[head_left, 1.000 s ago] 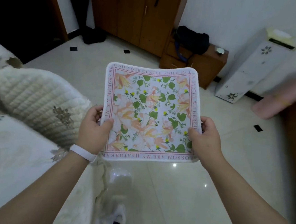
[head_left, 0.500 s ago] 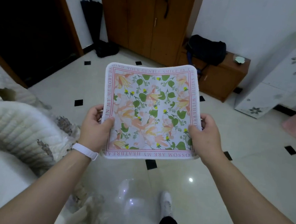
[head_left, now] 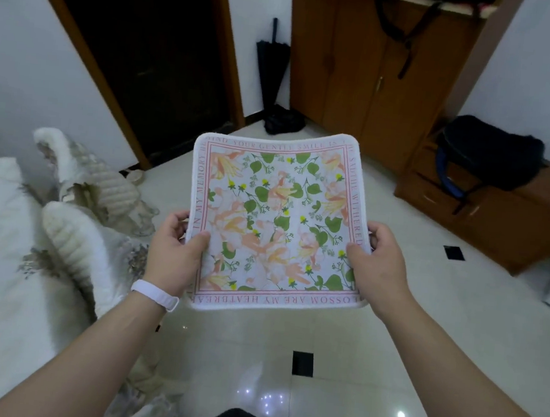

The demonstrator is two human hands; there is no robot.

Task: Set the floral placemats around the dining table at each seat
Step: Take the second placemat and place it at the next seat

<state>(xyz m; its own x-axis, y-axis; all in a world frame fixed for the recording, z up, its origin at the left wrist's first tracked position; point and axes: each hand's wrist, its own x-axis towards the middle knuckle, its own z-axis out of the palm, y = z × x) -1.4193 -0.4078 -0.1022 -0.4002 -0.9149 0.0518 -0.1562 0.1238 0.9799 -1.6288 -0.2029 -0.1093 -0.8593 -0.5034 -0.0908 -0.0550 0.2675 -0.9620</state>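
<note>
Both hands, left (head_left: 175, 252) and right (head_left: 378, 268), grip the near-square floral placemat (head_left: 279, 222) (print up, far edge curling).

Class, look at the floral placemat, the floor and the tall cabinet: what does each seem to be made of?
Floral placemat: probably soft printed fabric; it bows between the hands and has a fuzzy white edge.
Floor: glossy pale tile; it mirrors lights, with black inset squares.
Cabinet: brown wood or veneer, smooth semi-gloss doors.

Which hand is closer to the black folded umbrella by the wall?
Left. The left hand grips the floral placemat edge below the black folded umbrella; the right hand holds the opposite edge, farther right.
</note>
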